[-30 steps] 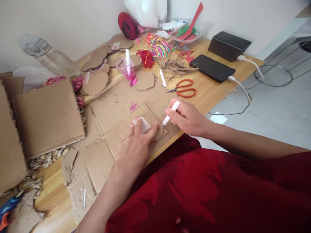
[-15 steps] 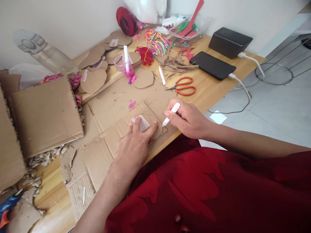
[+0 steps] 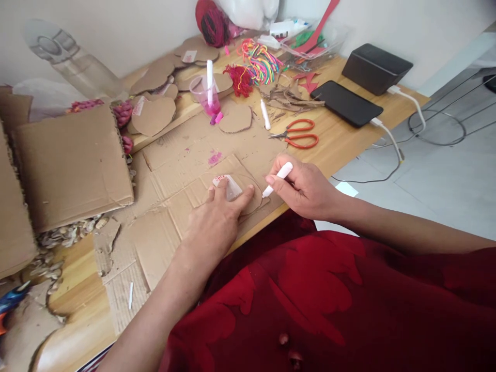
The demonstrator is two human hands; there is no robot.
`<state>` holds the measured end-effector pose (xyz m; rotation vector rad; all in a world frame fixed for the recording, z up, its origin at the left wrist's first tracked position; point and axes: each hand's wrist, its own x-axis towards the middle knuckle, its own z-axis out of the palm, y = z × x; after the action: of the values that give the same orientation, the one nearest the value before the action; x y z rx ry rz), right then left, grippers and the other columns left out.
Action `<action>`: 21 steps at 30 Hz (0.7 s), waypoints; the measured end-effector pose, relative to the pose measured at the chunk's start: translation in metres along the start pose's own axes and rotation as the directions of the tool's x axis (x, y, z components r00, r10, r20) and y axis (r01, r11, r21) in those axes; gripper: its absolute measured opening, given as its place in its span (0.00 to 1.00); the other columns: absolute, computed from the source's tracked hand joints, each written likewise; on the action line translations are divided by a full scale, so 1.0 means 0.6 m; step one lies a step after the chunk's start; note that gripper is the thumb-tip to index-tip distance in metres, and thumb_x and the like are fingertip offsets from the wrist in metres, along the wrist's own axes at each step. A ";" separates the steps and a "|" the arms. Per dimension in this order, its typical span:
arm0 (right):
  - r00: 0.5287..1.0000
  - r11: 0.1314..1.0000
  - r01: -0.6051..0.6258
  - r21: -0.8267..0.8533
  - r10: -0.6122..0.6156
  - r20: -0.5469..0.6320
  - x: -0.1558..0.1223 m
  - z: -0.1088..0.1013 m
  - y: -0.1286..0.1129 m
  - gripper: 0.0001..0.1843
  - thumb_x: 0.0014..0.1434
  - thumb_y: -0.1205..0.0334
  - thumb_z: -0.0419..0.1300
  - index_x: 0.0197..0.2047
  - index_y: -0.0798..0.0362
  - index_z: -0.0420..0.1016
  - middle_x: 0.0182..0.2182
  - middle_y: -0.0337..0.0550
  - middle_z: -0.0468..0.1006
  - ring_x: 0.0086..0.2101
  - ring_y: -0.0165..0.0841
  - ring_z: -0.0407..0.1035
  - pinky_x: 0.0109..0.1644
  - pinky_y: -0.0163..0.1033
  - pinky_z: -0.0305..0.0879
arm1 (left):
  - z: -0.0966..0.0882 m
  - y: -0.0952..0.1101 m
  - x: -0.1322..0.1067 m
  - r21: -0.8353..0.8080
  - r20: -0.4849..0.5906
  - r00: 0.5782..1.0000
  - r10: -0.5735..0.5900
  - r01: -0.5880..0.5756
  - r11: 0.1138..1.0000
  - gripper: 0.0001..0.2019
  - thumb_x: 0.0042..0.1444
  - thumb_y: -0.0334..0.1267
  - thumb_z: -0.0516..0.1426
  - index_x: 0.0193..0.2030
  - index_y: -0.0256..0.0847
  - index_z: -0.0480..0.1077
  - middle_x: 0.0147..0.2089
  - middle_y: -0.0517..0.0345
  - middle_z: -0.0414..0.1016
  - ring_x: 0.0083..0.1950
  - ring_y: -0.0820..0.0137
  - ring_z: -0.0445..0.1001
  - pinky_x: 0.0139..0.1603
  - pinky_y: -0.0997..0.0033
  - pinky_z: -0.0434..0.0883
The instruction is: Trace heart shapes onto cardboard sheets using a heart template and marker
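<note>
My left hand (image 3: pixel 219 214) lies with spread fingers on a rounded cardboard cutout (image 3: pixel 250 194), pressing it onto a larger cardboard piece (image 3: pixel 236 164). Beside the fingertips, a clear and white label with red print (image 3: pixel 232 187) shows on the cutout. In my right hand (image 3: pixel 304 188) is a white marker pen (image 3: pixel 281 178), gripped between thumb and fingers. Its tip touches down at the right edge of the cutout. Part of the cutout is hidden beneath my left hand.
Orange-handled scissors (image 3: pixel 300 134), a second white marker (image 3: pixel 265 114) and a pink-stained plastic cup (image 3: pixel 205 95) stand or lie beyond my hands. A phone (image 3: pixel 346 103) is on the right by a black box (image 3: pixel 375 67). Cardboard panels (image 3: pixel 73 165) lean at left; a bottle (image 3: pixel 77 62) stands behind.
The view has shifted slightly, so the table things sit a little farther right. The marker tip stays by the cutout's right edge, and my left hand keeps its hold there.
</note>
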<state>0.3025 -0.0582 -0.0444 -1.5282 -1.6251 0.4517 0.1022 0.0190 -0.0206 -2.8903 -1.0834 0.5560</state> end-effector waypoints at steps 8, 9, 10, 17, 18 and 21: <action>0.997 0.990 0.081 -0.114 -0.079 0.018 -0.012 0.009 -0.004 0.09 0.70 0.57 0.55 0.37 0.50 0.64 0.24 0.33 0.67 0.22 0.27 0.58 0.29 0.38 0.52 | 0.005 -0.003 -0.001 -0.026 -0.021 1.000 0.009 -0.009 1.000 0.27 0.74 0.41 0.48 0.76 0.67 0.54 0.78 0.38 0.52 0.66 0.42 0.73 0.51 0.43 0.81; 0.995 0.988 0.100 -0.118 -0.097 0.026 -0.014 0.012 -0.006 0.09 0.70 0.57 0.55 0.37 0.49 0.63 0.24 0.33 0.67 0.23 0.28 0.59 0.29 0.38 0.53 | 0.004 -0.003 -0.001 -0.027 -0.027 1.000 0.011 -0.011 1.000 0.27 0.74 0.40 0.48 0.77 0.66 0.53 0.78 0.37 0.52 0.66 0.42 0.73 0.51 0.43 0.81; 0.993 0.987 0.117 -0.113 -0.113 0.040 -0.016 0.014 -0.008 0.09 0.70 0.58 0.54 0.37 0.49 0.63 0.25 0.34 0.68 0.23 0.28 0.60 0.29 0.38 0.53 | 0.004 -0.004 -0.001 -0.029 -0.031 0.999 0.014 -0.015 0.999 0.27 0.74 0.40 0.48 0.77 0.66 0.53 0.78 0.36 0.52 0.66 0.42 0.73 0.51 0.44 0.81; 0.993 0.986 0.099 -0.136 -0.089 0.078 -0.019 0.015 -0.008 0.10 0.71 0.56 0.53 0.38 0.49 0.64 0.25 0.35 0.70 0.24 0.29 0.62 0.30 0.39 0.55 | 0.004 -0.005 -0.002 -0.052 -0.051 0.998 0.023 -0.026 0.998 0.29 0.73 0.35 0.47 0.77 0.66 0.53 0.77 0.35 0.53 0.66 0.43 0.74 0.50 0.43 0.81; 0.995 0.984 0.082 -0.160 -0.072 0.065 -0.017 0.011 -0.006 0.10 0.71 0.55 0.53 0.37 0.49 0.64 0.26 0.36 0.71 0.24 0.30 0.62 0.31 0.39 0.55 | 0.005 -0.005 -0.002 -0.053 -0.052 0.998 0.020 -0.022 0.998 0.29 0.73 0.35 0.47 0.77 0.66 0.52 0.77 0.36 0.53 0.66 0.43 0.74 0.50 0.43 0.81; 0.998 0.974 0.062 -0.216 -0.056 0.031 -0.012 0.003 -0.003 0.10 0.71 0.55 0.53 0.37 0.48 0.63 0.26 0.37 0.72 0.25 0.31 0.62 0.31 0.40 0.55 | 0.006 -0.004 -0.002 -0.057 -0.038 0.999 0.011 -0.013 0.998 0.30 0.73 0.33 0.46 0.77 0.67 0.52 0.77 0.38 0.53 0.67 0.44 0.73 0.52 0.44 0.81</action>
<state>0.2992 -0.0650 -0.0463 -1.6332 -1.7815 0.2681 0.0986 0.0197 -0.0232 -2.9444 -1.0960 0.4762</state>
